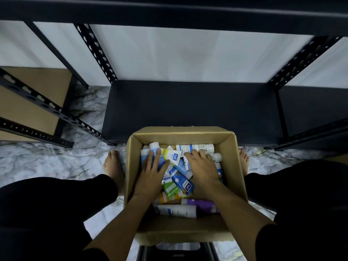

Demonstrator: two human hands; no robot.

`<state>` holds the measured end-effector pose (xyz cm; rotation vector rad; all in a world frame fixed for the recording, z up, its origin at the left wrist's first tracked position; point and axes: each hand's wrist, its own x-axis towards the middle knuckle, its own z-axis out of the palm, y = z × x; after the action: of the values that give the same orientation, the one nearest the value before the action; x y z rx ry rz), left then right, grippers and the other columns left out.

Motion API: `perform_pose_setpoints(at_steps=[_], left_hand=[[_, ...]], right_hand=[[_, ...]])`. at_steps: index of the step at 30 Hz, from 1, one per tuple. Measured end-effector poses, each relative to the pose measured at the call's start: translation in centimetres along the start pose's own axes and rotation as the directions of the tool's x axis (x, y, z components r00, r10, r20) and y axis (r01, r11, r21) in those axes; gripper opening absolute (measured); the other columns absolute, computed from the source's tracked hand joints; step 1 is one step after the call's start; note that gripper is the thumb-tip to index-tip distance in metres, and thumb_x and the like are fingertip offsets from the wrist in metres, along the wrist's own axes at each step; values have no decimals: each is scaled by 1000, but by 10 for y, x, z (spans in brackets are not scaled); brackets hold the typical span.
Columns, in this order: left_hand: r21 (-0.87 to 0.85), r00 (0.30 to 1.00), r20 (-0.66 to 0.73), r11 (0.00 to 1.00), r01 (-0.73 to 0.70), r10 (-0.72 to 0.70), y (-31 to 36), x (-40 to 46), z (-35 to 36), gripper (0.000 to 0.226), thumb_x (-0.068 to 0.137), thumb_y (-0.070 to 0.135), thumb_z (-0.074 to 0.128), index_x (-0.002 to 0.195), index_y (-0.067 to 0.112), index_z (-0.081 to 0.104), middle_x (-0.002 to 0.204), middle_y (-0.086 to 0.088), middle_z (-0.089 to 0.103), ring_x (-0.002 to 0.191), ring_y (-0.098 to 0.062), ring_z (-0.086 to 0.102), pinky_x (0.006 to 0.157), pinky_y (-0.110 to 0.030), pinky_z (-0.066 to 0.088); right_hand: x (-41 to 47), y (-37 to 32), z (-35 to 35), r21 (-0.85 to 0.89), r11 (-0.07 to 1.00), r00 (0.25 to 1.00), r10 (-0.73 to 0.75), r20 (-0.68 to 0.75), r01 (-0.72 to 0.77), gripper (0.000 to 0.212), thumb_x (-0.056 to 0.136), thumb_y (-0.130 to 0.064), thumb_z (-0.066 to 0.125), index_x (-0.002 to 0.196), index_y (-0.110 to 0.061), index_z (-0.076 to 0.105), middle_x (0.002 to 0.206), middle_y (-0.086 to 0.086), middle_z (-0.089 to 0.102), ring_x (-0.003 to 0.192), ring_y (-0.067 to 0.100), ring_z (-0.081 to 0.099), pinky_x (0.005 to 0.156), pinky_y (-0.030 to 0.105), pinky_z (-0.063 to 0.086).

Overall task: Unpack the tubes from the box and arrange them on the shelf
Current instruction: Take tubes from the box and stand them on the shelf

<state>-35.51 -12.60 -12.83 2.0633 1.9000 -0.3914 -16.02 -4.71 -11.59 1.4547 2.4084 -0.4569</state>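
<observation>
An open cardboard box [237,166] sits between my knees, holding several jumbled tubes: white, blue, green, orange and purple. My left hand [152,174] lies palm down on the left of the pile, its fingers straight over a blue-and-white tube [155,147]. My right hand [202,166] covers the right of the pile, its fingers bent down over a white tube [195,147] at the far side. A white tube with a yellow band [172,155] lies between the two hands. The dark bottom shelf [188,104] stands just beyond the box, with nothing on it.
Black perforated uprights [96,51] frame the shelf unit, and an upper shelf beam [169,14] runs across the top. A second rack with brown boards [32,102] stands at the left. The floor [37,162] is marbled. A dark stool [177,251] is under the box.
</observation>
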Motion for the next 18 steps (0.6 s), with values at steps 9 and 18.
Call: perform_pose_setpoints(at_steps=[9, 18], left_hand=[[-191, 1000, -12, 981, 4, -6, 14, -16, -37, 83, 97, 28, 55, 156, 34, -2, 165, -4, -9, 152, -29, -10, 121, -41, 4], [-231, 971, -235, 973, -4, -52, 16, -22, -69, 48, 92, 26, 61, 138, 30, 47, 136, 1, 53, 122, -21, 52, 95, -36, 51]], right_hand=[[-2, 1, -19, 17, 1000, 997, 3, -81, -2, 56, 90, -26, 61, 141, -24, 40, 135, 4, 53, 122, 28, 45, 100, 41, 38], [-24, 12, -59, 160, 983, 986, 113, -123, -92, 43, 91, -4, 49, 129, -25, 50, 115, 4, 67, 110, 27, 61, 82, 40, 52]])
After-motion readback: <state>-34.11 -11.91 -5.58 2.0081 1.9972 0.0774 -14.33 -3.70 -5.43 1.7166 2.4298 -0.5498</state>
